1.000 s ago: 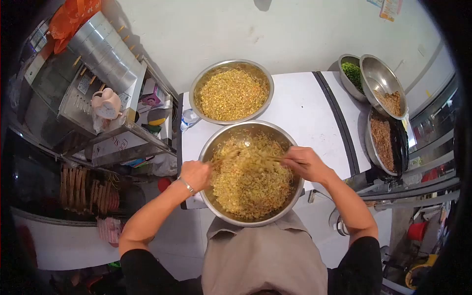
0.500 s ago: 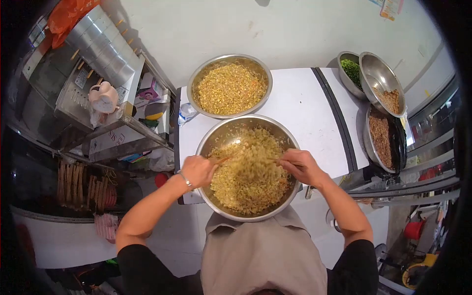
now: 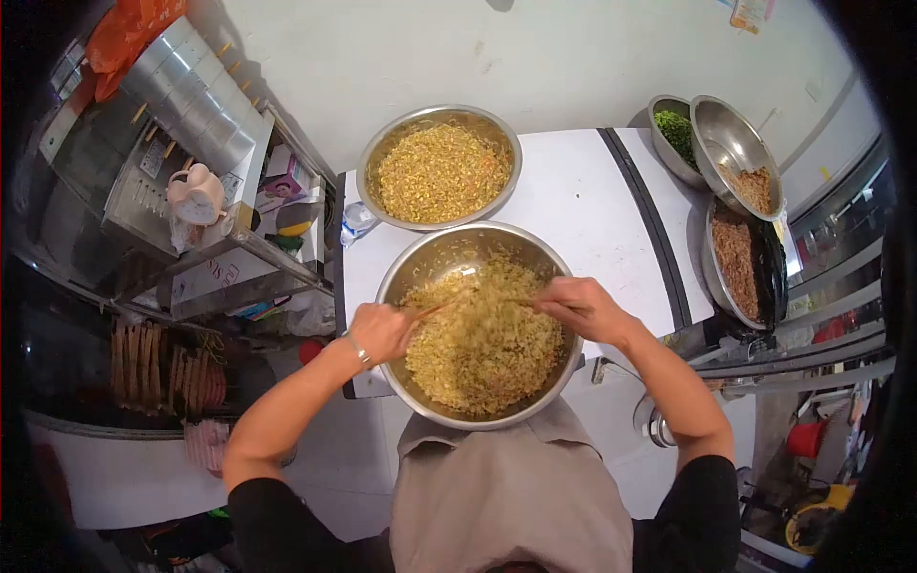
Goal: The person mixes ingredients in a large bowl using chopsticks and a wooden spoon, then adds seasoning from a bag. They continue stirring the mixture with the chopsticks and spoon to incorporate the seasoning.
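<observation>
A large steel bowl (image 3: 394, 377) at the table's front edge holds a chopped yellow-green mixture (image 3: 478, 377). My left hand (image 3: 379, 331), a metal bracelet at its wrist, is closed at the bowl's left rim around thin wooden chopsticks (image 3: 437, 308) that slant into the food. Over the right side, my right hand (image 3: 580, 308) grips more wooden chopsticks (image 3: 521, 302), which point inward. Their tips are lost in food that is lifted and blurred by motion in the middle of the bowl.
Behind stands another steel bowl (image 3: 366, 181) of yellow chopped mixture, beside a small plastic packet (image 3: 357, 222). At right are bowls with chopped greens (image 3: 674, 134), brown crumbs (image 3: 755, 188) and brown mince (image 3: 734, 267). A metal shelf (image 3: 250, 191) with steamers (image 3: 196, 91) borders the left.
My right hand has moved slightly left and up with its chopsticks. The lifted clump of food has shifted and changed shape. The whole view has moved a little.
</observation>
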Action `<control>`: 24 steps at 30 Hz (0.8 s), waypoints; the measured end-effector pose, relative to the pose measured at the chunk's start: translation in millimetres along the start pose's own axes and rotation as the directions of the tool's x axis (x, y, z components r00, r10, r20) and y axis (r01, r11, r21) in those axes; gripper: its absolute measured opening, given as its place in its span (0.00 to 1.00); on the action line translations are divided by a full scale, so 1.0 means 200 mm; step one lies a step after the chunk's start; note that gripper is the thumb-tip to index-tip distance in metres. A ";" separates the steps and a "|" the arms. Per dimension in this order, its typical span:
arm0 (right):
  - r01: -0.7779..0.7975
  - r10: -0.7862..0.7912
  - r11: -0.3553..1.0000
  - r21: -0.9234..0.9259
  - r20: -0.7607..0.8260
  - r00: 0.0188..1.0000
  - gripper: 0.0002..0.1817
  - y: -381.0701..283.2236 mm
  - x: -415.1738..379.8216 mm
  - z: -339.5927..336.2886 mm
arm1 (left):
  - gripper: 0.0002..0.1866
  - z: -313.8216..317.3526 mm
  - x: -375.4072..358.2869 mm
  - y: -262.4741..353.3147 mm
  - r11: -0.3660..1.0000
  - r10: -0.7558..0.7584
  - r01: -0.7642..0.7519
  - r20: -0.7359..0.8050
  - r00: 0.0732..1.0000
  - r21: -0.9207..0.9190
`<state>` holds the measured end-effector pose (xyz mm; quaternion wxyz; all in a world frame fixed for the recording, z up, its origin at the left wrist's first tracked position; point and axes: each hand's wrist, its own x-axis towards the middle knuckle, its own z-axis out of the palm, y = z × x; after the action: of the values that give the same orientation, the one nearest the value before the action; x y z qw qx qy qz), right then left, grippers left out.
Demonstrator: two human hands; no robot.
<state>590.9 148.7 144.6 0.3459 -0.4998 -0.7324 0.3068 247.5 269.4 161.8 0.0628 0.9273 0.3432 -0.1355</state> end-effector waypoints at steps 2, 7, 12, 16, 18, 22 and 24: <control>-0.019 0.020 0.999 0.040 -0.024 1.000 0.10 -0.07 -0.09 -0.07 | 0.10 -0.10 -0.10 0.00 1.000 -0.024 0.024 -0.017 1.000 -0.001; -0.365 0.396 0.917 0.161 -0.253 0.883 0.13 0.23 -0.18 0.12 | 0.11 0.10 -0.05 -0.08 0.968 -0.244 0.228 0.195 0.950 0.100; -0.401 0.639 0.607 0.686 -0.122 0.759 0.15 0.29 -0.02 0.39 | 0.14 0.34 0.14 -0.04 0.900 -0.199 0.211 0.071 0.977 -0.382; -0.432 0.526 0.791 0.433 -0.122 0.842 0.16 0.19 0.04 0.37 | 0.15 0.21 0.10 0.00 0.918 -0.114 0.116 0.027 0.993 -0.378; -0.408 0.471 0.837 0.364 -0.102 0.876 0.16 0.00 0.05 0.24 | 0.15 0.07 0.05 -0.03 0.925 -0.115 0.117 0.027 0.993 -0.361; -0.352 0.365 0.929 0.112 -0.133 0.921 0.15 -0.06 -0.01 0.06 | 0.14 -0.13 -0.02 -0.06 0.981 -0.192 0.187 0.096 0.977 0.060; -0.360 0.364 0.931 0.053 -0.159 0.918 0.14 0.01 -0.07 0.04 | 0.14 0.00 -0.09 -0.10 0.978 -0.201 0.188 0.149 0.968 0.095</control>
<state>589.0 134.4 135.5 0.3484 -0.6464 -0.5926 0.3311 222.3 273.4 165.8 0.0390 0.8774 0.4206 -0.2277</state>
